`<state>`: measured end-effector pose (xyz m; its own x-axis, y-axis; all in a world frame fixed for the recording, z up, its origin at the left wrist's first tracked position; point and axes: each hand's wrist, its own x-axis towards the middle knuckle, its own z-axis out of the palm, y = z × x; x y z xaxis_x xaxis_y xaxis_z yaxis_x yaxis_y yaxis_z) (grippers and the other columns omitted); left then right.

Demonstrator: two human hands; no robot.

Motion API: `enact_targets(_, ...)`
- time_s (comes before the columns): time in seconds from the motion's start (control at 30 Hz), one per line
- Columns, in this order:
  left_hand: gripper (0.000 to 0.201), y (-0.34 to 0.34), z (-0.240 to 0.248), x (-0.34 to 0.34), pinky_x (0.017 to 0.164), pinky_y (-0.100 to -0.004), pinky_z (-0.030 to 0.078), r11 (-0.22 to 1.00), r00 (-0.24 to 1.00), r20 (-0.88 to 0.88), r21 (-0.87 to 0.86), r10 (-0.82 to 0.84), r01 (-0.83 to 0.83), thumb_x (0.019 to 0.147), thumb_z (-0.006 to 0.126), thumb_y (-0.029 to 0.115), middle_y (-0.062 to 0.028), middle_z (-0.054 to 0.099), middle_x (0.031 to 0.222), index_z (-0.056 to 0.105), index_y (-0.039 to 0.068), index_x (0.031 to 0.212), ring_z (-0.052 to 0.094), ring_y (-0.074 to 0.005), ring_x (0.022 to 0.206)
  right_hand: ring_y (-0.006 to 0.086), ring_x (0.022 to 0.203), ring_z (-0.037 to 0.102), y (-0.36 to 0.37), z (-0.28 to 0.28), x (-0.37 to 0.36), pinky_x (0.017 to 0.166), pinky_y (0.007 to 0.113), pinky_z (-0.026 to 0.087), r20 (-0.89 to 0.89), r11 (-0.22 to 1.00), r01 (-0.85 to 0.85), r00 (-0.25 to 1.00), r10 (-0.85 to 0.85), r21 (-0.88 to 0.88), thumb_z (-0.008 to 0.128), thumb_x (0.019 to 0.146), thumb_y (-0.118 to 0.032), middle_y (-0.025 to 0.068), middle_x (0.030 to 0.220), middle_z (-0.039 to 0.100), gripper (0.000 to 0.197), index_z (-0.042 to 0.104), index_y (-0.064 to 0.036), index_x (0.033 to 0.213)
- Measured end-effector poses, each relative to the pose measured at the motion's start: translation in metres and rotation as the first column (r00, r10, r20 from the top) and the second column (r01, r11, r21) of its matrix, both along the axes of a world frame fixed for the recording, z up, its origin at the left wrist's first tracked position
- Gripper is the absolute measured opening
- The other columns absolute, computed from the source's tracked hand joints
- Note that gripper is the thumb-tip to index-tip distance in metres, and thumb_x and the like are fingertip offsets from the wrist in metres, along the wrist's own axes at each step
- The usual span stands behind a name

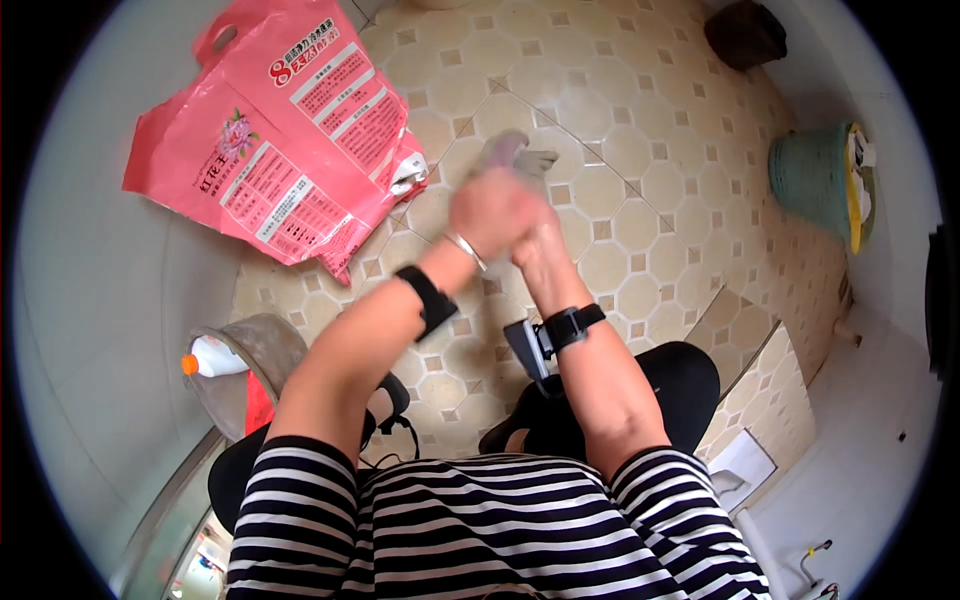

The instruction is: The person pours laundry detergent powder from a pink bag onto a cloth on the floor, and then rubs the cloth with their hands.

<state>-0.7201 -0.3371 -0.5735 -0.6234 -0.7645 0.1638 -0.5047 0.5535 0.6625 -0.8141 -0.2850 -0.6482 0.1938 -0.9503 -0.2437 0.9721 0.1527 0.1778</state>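
Note:
My hands meet in front of me above the tiled floor, smeared by motion. My left hand [487, 212], with a silver bangle at its wrist, lies closed against and partly over my right hand [538, 222]. From beyond the knuckles sticks out a crumpled grey cloth [541, 162], soft and folded, perhaps a glove. Both hands seem closed on it, though most of the fingers are hidden. To the left of the hands, a large pink plastic bag [270, 140] with a carry hole and a flower print leans against the wall.
A grey bucket [275, 340] at the lower left holds a white bottle with an orange cap [214, 357] and something red. A green bucket [800, 172] with yellow at its rim stands at the right. Farther back is a dark brown bin [745, 35]. Tile pieces [762, 395] stand near my right knee.

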Motion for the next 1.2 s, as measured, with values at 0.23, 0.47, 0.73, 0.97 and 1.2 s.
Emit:
enact_targets(0.23, 0.035, -0.049, -0.009, 0.047, 0.084, -0.0392, 0.047, -0.068, 0.723, -0.120, 0.972, 0.680, 0.225, 0.081, 0.055, 0.015, -0.0116, 0.061, 0.099, 0.049, 0.003, 0.113, 0.059, -0.0238, 0.094, 0.0265, 0.098, 0.057, -0.018, 0.058, 0.014, 0.092, 0.043, 0.042, -0.420, 0.962, 0.067, 0.906, 0.052, 0.264, 0.048, 0.087, -0.031, 0.0128, 0.107, 0.059, 0.037, 0.054, 0.0000, 0.107)
enact_targets(0.47, 0.041, 0.015, 0.033, 0.023, 0.095, -0.0434, 0.039, 0.938, 0.988, -0.151, 0.335, -0.040, 0.090, 0.073, 0.054, 0.008, -0.0139, 0.046, 0.124, 0.058, 0.018, 0.113, 0.041, -0.0355, 0.115, 0.0280, 0.097, 0.056, -0.019, 0.063, -0.024, 0.089, 0.043, 0.043, -0.307, 0.921, 0.267, 0.935, -0.176, 0.284, 0.047, 0.086, -0.041, 0.0107, 0.106, 0.059, 0.044, 0.053, -0.0042, 0.111)
enact_targets(0.73, 0.019, -0.017, 0.020, -0.013, 0.070, -0.0418, 0.047, 0.877, 0.958, 0.276, 0.440, 0.072, -0.193, 0.075, 0.059, 0.029, -0.0144, 0.056, 0.104, 0.062, 0.012, 0.082, 0.055, -0.0341, 0.084, 0.0233, 0.086, 0.060, 0.010, -0.010, -0.009, 0.076, 0.040, 0.049, -0.430, 0.990, 0.098, 0.902, -0.045, 0.100, 0.042, 0.090, -0.034, 0.0101, 0.100, 0.060, 0.036, 0.051, -0.0054, 0.109)
enact_targets(0.97, 0.019, 0.042, 0.031, -0.003, 0.059, -0.0414, 0.046, 0.973, 0.982, 0.025, 0.145, -0.186, 0.181, 0.077, 0.057, 0.028, -0.0129, 0.054, 0.083, 0.057, 0.009, 0.075, 0.056, -0.0333, 0.068, 0.0241, 0.087, 0.060, 0.018, 0.025, -0.028, 0.076, 0.036, 0.049, -0.471, 0.880, 0.114, 0.872, 0.134, 0.462, 0.047, 0.087, -0.032, 0.0099, 0.101, 0.061, 0.031, 0.057, -0.0059, 0.102)
enact_targets(1.2, 0.024, -0.041, 0.014, -0.001, 0.064, -0.0410, 0.047, 0.989, 0.965, 0.260, 0.150, -0.043, 0.004, 0.083, 0.050, 0.031, -0.0160, 0.060, 0.089, 0.059, 0.008, 0.084, 0.058, -0.0338, 0.077, 0.0222, 0.094, 0.058, -0.004, 0.065, 0.009, 0.082, 0.036, 0.047, -0.390, 0.871, 0.141, 0.919, 0.063, 0.471, 0.046, 0.089, -0.029, 0.0072, 0.105, 0.060, 0.028, 0.056, -0.0079, 0.105)
